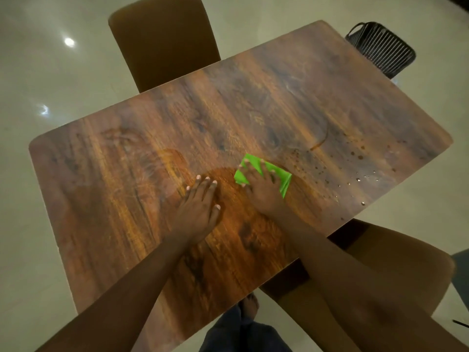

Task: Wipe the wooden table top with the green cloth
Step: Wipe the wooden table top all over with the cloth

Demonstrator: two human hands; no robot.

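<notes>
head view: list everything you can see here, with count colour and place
wooden table: one, brown wood grain, fills the middle of the view
green cloth: one, bright green, folded, on the table top near its front edge, under the right hand
water droplets: many, clear, scattered on the table's right end, right of the cloth
far chair: one, brown, behind the table's far side
near chair: one, tan, at the table's near right side
basket: one, black, slatted, on the floor past the far right corner
floor: pale, glossy, all around
foot: one, bare, below the table's front edge
left hand: flat on the table, left of the cloth
right hand: fingers spread, pressing the cloth
</notes>
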